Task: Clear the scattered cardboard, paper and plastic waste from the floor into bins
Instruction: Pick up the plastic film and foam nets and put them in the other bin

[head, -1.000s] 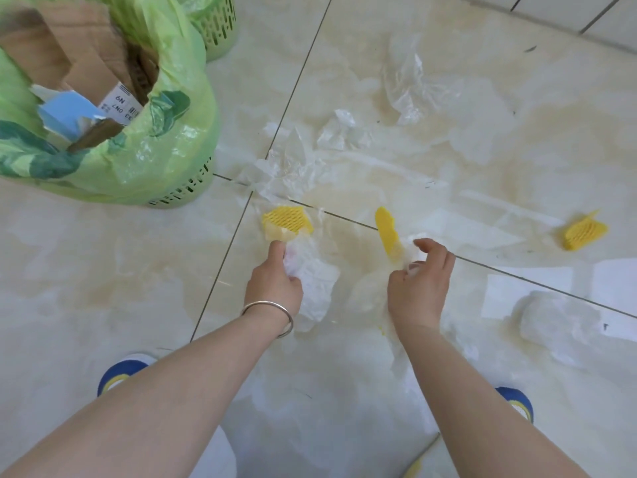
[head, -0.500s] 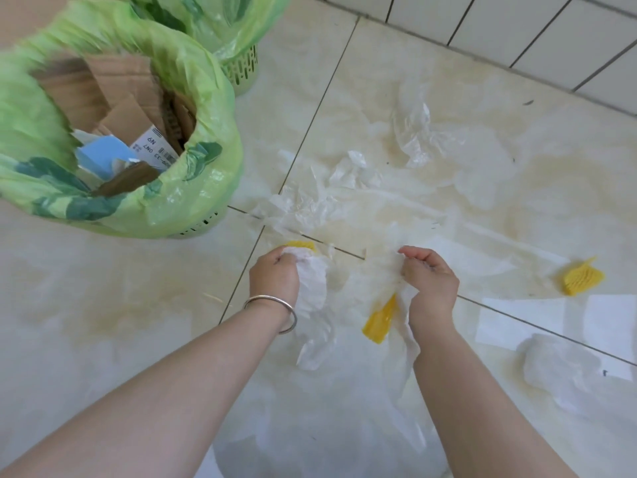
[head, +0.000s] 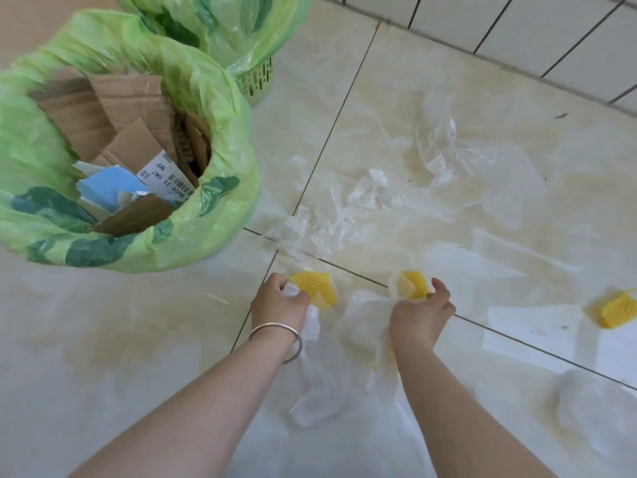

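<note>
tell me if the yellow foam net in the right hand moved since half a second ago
Yes. The yellow foam net hung below the right hand, well short of the dark tile seam; now it is raised above the knuckles, close to that seam.

Bare tile point(head: 86, 339) at lower left, open for passage below the near bin point(head: 220, 201). That bin, stuffed with cardboard point(head: 131, 108), blocking the upper left; second bin point(head: 258, 77) just behind it, touching. Narrow open strip of floor between the bins and the crumpled clear plastic point(head: 344, 208). Centre and right cluttered: more plastic film point(head: 437, 150) toward the tiled wall point(head: 517, 25), white paper sheets point(head: 531, 322) at right, a yellow foam net point(head: 617, 312) near the right edge, white crumpled waste point(head: 593, 408) at lower right.
</note>
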### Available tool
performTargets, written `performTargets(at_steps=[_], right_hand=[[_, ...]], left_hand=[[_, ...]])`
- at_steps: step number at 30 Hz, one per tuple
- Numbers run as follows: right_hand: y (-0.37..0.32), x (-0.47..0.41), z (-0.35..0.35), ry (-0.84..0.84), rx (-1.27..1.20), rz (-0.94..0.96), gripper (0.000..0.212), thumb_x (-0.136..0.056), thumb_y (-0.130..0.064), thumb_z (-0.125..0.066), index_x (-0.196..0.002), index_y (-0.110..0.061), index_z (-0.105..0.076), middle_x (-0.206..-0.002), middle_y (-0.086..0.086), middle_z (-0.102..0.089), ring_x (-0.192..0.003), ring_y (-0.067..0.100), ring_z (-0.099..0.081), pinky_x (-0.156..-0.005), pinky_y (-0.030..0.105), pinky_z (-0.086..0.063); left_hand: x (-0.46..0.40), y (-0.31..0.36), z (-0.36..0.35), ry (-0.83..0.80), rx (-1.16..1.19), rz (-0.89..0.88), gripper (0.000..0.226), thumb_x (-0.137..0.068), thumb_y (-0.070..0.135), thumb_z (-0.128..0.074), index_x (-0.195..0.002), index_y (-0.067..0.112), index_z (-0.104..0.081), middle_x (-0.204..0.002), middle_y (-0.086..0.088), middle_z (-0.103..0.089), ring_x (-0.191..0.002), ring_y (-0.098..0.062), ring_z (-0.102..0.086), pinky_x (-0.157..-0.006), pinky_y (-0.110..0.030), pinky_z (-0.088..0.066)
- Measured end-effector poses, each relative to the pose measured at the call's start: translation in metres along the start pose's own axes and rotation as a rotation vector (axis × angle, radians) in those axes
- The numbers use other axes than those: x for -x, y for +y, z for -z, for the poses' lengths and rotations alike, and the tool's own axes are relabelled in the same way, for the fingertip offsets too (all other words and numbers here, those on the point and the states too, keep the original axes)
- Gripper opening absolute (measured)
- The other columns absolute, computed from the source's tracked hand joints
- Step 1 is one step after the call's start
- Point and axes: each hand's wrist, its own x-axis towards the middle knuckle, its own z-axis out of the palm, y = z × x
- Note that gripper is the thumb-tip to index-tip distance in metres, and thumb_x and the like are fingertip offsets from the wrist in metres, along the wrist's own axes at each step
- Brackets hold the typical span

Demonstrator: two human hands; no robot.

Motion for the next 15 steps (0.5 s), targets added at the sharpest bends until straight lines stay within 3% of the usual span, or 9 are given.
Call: performTargets(at_steps=[4, 9, 12, 15], right_hand=[[0.008, -0.003, -0.013, -0.026, 0.184, 0.072, 0.061, -0.081, 0.009, -0.039, -0.137, -0.015, -0.035, -0.136, 0.010, -0.030, -0.083, 0.030, -0.048, -0.076, 0.030, -0.036], [0.014, -0.011, -0.016, -0.007, 0.330, 0.150, 0.036, -0.079, 0.010, -0.041, -0.110, -0.004, -0.053, -0.118, 0.013, -0.047, -0.080, 0.029, -0.048, -0.070, 0.030, -0.032], [0.012, -0.018, -0.010, 0.006, 0.277, 0.110, 0.028, -0.082, 0.007, -0.038, -0.097, -0.002, -0.060, -0.111, 0.017, -0.053, -0.081, 0.029, -0.046, -0.071, 0.031, -0.033], [-0.003, -0.024, 0.001, 0.078, 0.121, 0.015, 0.023, -0.081, 0.005, -0.039, -0.080, -0.011, -0.055, -0.099, 0.018, -0.060, -0.082, 0.032, -0.048, -0.069, 0.031, -0.036]], left_hand=[[-0.007, -0.004, -0.006, -0.003, 0.002, 0.009, 0.016, -0.080, 0.013, -0.061, -0.090, 0.022, -0.053, -0.085, 0.003, -0.055, -0.085, -0.023, -0.055, -0.073, -0.021, -0.036], [-0.005, -0.011, -0.014, -0.001, -0.092, -0.039, 0.017, -0.082, 0.016, -0.062, -0.098, 0.018, -0.061, -0.096, -0.001, -0.064, -0.097, -0.023, -0.059, -0.073, -0.019, -0.035], [-0.003, -0.004, -0.012, 0.032, -0.041, -0.055, 0.010, -0.082, 0.015, -0.061, -0.090, 0.021, -0.062, -0.103, -0.004, -0.067, -0.098, -0.023, -0.060, -0.077, -0.021, -0.039], [0.004, 0.014, -0.011, 0.054, 0.069, -0.082, 0.012, -0.083, 0.014, -0.059, -0.084, 0.024, -0.064, -0.103, -0.002, -0.067, -0.099, -0.023, -0.060, -0.086, -0.026, -0.044]])
